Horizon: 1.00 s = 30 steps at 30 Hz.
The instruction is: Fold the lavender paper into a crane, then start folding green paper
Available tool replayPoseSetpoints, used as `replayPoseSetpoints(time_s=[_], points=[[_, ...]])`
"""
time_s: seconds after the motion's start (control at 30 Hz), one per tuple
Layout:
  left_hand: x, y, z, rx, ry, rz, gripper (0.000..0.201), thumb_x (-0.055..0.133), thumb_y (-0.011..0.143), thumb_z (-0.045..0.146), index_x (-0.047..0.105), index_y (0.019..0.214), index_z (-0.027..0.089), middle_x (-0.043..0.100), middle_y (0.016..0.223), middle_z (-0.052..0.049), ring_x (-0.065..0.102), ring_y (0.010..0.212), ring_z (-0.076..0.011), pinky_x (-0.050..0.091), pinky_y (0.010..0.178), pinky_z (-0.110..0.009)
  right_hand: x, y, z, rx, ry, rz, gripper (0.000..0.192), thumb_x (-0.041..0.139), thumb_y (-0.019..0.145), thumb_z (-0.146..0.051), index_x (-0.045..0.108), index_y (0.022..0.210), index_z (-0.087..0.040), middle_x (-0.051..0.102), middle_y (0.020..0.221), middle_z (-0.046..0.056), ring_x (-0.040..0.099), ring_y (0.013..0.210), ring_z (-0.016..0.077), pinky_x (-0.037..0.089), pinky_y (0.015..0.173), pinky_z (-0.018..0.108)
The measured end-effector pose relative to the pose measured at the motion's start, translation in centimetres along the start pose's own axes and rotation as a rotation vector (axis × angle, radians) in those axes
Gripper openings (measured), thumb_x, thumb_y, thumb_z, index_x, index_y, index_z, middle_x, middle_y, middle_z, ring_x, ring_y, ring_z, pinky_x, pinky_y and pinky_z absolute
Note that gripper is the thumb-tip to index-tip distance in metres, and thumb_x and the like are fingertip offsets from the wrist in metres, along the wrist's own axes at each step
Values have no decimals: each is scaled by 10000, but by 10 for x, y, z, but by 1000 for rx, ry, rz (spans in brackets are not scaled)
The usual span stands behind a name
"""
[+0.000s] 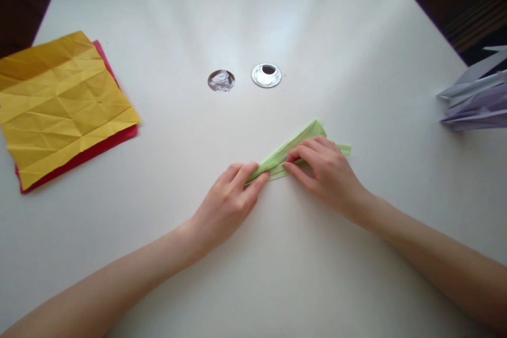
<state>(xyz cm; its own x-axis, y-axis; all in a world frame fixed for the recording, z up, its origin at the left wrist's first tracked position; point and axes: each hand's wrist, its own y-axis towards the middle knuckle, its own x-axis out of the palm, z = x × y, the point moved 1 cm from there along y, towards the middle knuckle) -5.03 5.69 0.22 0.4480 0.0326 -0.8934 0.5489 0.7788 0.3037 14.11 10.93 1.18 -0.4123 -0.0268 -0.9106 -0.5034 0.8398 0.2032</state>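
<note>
Green folded paper (295, 148) lies flat on the pale counter (277, 253), just below and a bit to the R of the silver-rimmed hole (266, 75), which I'll use as ref. point. Paper is folded into a long narrow pleated strip, running diagonally, far tip pointing up toward the hole.

L hand (225, 203) is at the strip's near end, below and L of the hole. Its fingers (253, 169) are closed in a pinch on that end, thumb under/beside, forefinger on top. R hand (327, 171) is below and R of the hole, lying over the strip's middle; its fingers (303, 154) are pressed down flat on the paper, only slightly curled, not wrapped round it. Can't tell where the R thumb sits, hidden under the hand.

Just L of the hole: a 2nd hole (221, 80) w/ crumpled silvery stuff inside. Far L of the hole: creased yellow sheet (59, 100) lying on top of a red sheet (99, 148), red edge showing along its lower side. Far R of the hole, at the counter edge: pale purple folded paper (475, 100), partly cut off by frame. Small white slips at the far counter edge, too blurred to read.
</note>
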Motion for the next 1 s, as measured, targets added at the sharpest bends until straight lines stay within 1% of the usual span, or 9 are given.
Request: replayPoseSetpoints(time_s=[0.2, 0.47, 0.57, 0.7, 0.77, 0.83, 0.9, 0.93, 1.0], points=[[1, -1, 0, 15, -1, -5, 350, 468, 806, 43, 501, 1147, 119, 520, 1064, -111, 455, 942, -188, 483, 801, -324, 0, 0, -1, -3, -11, 9, 103, 539, 776, -206, 526, 678, -179, 579, 679, 20, 476, 726, 179, 383, 688, 322], [1, -1, -1, 20, 27, -20, 328, 472, 816, 70, 510, 1138, 117, 524, 1060, -116, 456, 947, -194, 481, 799, -335, 0, 1, -3, 18, -7, -3, 106, 533, 773, -213, 538, 674, -176, 583, 682, 26, 476, 728, 183, 377, 698, 321], [1, -1, -1, 27, 68, -30, 322, 478, 814, 83, 519, 1132, 118, 527, 1057, -114, 467, 926, -196, 481, 781, -330, -1, 2, -5, 39, -15, 1, 105, 539, 765, -213, 534, 667, -176, 582, 678, 22, 476, 729, 183, 376, 700, 319], [0, 1, -2, 26, 157, -36, 307, 485, 816, 117, 533, 1118, 151, 533, 1040, -102, 483, 915, -204, 478, 749, -337, 0, 3, -6, 60, -40, -6, 100, 544, 757, -215, 517, 667, -178, 570, 673, 17, 470, 706, 176, 369, 687, 314], [-1, 2, -2, 20, 189, -38, 301, 485, 818, 133, 537, 1113, 164, 533, 1036, -102, 488, 923, -210, 474, 738, -337, 0, 2, -6, 59, -69, 34, 76, 560, 745, -221, 519, 700, -175, 572, 697, 23, 471, 709, 176, 362, 666, 305], [-1, 2, -2, 20, 213, -37, 292, 483, 821, 144, 543, 1106, 166, 534, 1031, -104, 489, 931, -215, 469, 733, -336, -2, -2, -8, 19, -134, 149, 49, 573, 739, -206, 536, 737, -173, 585, 741, 35, 480, 752, 185, 352, 668, 303], [-1, 3, -1, 23, 235, -31, 291, 483, 822, 149, 544, 1105, 166, 535, 1026, -105, 488, 944, -220, 465, 738, -335, -5, -8, -12, -75, -197, 257, 19, 565, 748, -166, 565, 761, -180, 593, 772, 37, 483, 794, 187, 344, 688, 304], [-1, 3, -1, 26, 245, -27, 293, 485, 821, 148, 543, 1107, 165, 535, 1027, -105, 487, 952, -223, 464, 742, -335, -5, -12, -14, -131, -211, 268, 51, 553, 758, -147, 582, 775, -186, 593, 772, 33, 483, 794, 180, 343, 692, 301], [-1, 3, 0, 38, 260, -23, 304, 491, 816, 146, 539, 1116, 162, 531, 1038, -106, 483, 967, -228, 462, 750, -333, -5, -20, -19, -204, -201, 209, 124, 537, 775, -144, 612, 866, -184, 581, 757, 28, 476, 747, 161, 346, 674, 290]])
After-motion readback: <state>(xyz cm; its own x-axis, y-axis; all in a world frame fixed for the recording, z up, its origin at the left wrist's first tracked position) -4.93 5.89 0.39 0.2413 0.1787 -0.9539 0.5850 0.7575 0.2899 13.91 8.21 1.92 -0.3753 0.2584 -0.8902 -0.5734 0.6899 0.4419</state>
